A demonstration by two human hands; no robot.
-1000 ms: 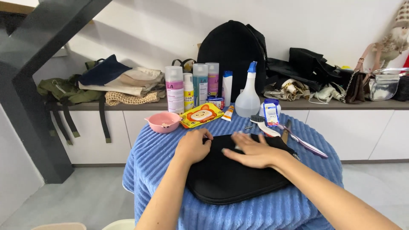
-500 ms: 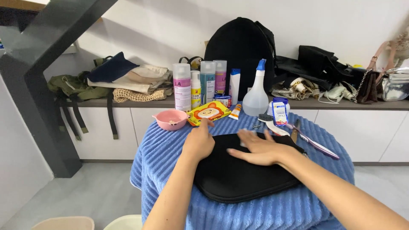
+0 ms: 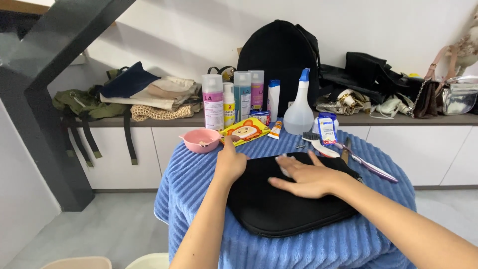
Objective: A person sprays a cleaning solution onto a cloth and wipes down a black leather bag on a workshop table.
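A flat black soft bag [image 3: 284,209] lies on a round table draped in a ribbed blue cloth [image 3: 199,174]. My left hand [image 3: 230,162] rests at the bag's upper left edge, fingers curled, one finger pointing up toward the pink bowl [image 3: 200,140]. My right hand [image 3: 306,177] lies flat on top of the bag with fingers spread, and a bit of white material [image 3: 285,170] shows under its fingertips.
Behind the bag stand several bottles [image 3: 213,102], a spray bottle [image 3: 299,112], a yellow wipes pack [image 3: 245,132], a tube [image 3: 275,130], a brush [image 3: 318,144] and a long flat tool [image 3: 368,167]. A black backpack [image 3: 279,55], folded clothes [image 3: 149,92] and handbags [image 3: 428,97] fill the grey shelf behind.
My right hand has slid left across the bag top. My left hand has shifted slightly toward the bag's upper left corner. The view has moved a little.
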